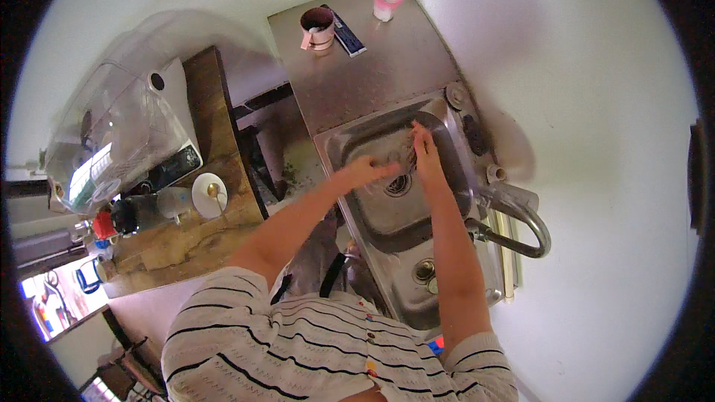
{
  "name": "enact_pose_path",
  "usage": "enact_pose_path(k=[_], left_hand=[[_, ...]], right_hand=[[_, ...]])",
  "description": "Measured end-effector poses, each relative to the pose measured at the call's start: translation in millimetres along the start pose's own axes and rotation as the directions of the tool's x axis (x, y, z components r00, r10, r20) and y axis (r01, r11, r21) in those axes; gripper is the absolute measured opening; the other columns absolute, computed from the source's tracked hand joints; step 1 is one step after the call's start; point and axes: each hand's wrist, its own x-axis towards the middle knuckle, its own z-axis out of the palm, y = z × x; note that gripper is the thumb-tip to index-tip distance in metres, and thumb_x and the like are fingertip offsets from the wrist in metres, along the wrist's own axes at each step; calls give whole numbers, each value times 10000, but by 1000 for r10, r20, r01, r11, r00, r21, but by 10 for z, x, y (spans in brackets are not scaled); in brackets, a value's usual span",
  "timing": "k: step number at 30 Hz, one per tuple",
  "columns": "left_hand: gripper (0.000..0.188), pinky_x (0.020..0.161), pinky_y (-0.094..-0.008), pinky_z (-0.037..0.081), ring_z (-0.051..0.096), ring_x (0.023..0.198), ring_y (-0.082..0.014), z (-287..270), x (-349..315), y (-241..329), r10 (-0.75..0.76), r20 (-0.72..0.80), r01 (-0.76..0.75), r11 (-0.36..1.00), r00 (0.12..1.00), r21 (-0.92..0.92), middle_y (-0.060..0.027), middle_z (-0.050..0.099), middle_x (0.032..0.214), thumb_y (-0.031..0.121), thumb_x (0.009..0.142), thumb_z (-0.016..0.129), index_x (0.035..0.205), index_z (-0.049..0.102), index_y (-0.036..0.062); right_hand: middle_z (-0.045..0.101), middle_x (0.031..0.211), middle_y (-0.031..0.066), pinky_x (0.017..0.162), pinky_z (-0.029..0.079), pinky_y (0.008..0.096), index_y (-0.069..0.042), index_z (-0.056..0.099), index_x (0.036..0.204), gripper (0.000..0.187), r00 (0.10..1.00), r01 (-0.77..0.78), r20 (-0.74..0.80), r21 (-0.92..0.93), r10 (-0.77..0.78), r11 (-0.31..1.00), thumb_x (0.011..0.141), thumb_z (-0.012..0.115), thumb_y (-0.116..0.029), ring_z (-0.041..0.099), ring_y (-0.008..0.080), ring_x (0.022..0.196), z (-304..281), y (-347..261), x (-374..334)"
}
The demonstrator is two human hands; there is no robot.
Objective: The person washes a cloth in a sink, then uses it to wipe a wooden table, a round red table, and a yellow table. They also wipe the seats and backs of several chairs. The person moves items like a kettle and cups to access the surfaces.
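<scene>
Both of my hands are over the larger basin of the stainless steel sink [357,208]. My left hand [372,170] reaches in from the left, fingers stretched toward the right hand, above the round drain [398,184]. My right hand [425,147] points away from me near the basin's far right part, its fingers extended. A small gap lies between the hands, and I see nothing held in either one. The curved metal faucet [532,234] stands at the sink's right edge, beside my right forearm.
On the steel counter beyond the sink are a pinkish mug [319,39], a dark blue tube [348,36] and a pink cup [386,4]. A wooden table [167,249] at the left bears a white bowl with a spoon [211,195] and a clear plastic-covered rack [119,134].
</scene>
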Motion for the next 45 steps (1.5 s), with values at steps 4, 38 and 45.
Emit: enact_pose_path(k=[4,38,45], left_hand=[[558,912,-355,486,597,1091,-195,-655,-412,453,-125,-189,20,878,974,-479,-73,618,1254,408,930,648,1341,533,50],[633,1162,-596,150,170,1452,-447,-1239,163,-127,575,-284,32,407,768,913,-202,132,1607,386,936,549,1468,407,74],[705,1166,-582,152,160,1452,-462,-705,1398,492,662,-255,-70,423,705,904,-248,146,1591,363,911,577,1467,364,-15]], right_hand=[[604,1069,60,858,452,343,-35,549,1148,260,977,207,-22,-95,-210,974,1015,528,-257,551,188,926,236,-602,171],[244,1607,70,1162,112,625,-182,509,1424,547,926,314,187,-863,-327,396,974,463,-488,226,341,1467,1456,85,1077],[253,1604,-28,1154,102,643,-295,464,1448,538,925,163,17,-921,-379,354,958,476,-518,228,298,1470,729,1,2485]])
